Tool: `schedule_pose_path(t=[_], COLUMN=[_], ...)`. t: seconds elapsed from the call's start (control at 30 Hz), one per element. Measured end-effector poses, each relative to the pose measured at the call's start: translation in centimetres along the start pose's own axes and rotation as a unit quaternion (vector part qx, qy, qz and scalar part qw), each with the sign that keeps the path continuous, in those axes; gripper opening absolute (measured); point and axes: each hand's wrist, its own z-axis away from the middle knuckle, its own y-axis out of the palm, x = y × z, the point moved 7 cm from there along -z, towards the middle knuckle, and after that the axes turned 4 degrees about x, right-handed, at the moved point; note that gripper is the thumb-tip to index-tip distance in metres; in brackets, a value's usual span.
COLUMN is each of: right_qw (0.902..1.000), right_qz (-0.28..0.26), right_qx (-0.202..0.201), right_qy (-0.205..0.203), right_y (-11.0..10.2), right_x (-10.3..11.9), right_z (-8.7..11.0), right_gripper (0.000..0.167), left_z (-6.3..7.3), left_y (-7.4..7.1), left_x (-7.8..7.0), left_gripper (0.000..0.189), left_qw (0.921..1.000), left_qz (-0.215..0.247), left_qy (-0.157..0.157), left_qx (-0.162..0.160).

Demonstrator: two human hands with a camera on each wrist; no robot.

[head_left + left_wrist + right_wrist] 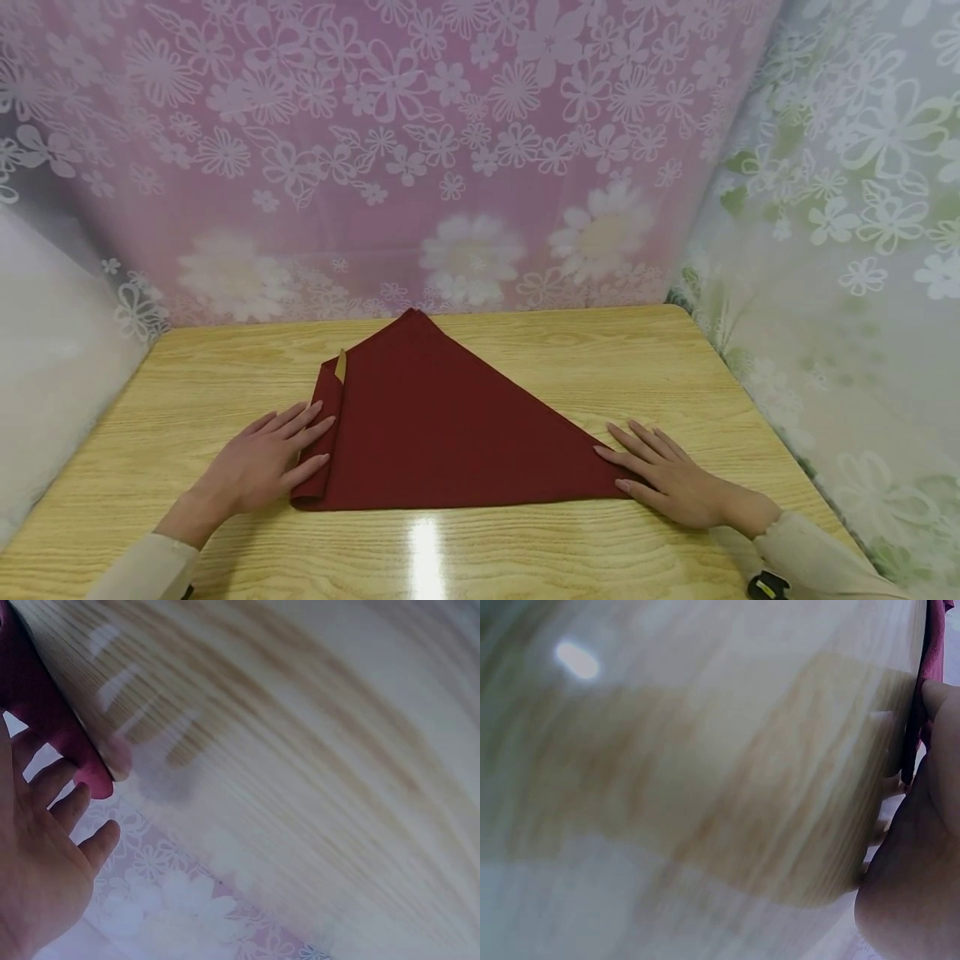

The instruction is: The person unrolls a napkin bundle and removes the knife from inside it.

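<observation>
A dark red cloth [465, 417], folded into a broad triangle, lies flat with its peak at the far side. Its left edge is turned over into a loose roll [324, 442], and a bit of wood colour shows through a gap at the roll's top. My left hand [258, 462] rests on this roll with spread, nearly straight fingers; in the left wrist view the cloth edge [64, 735] passes beside the fingertips. At the right corner, the fingers and thumb of my right hand [671, 479] lie spread, touching the cloth tip. The right wrist view shows only a strip of cloth [932, 652].
The cloth lies on a glossy wood-grain table [525, 550] with a bright light reflection near its front. A pink flowered curtain [420, 167] hangs behind the table, and a pale flowered curtain [847, 275] borders its right side. Another pale sheet [52, 350] stands at the left.
</observation>
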Motion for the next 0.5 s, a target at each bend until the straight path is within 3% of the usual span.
schedule_pose_path(t=[0.23, 0.5], right_qw=[1.0, 1.0], right_qz=[0.008, -0.003], right_qx=[-0.002, 0.004], right_qy=[-0.005, 0.003], right_y=[0.1, 0.1], right_x=[-0.1, -0.1], right_z=[0.1, 0.0], right_gripper=[0.048, 0.048], left_z=[-0.9, -2.4], left_y=[-0.7, -0.8], left_x=[-1.5, -3.0], left_gripper=[0.054, 0.055], left_qw=[0.9993, 0.9981], left_qz=[-0.004, -0.016], left_qy=[0.029, 0.052], left_qx=[-0.024, -0.027])
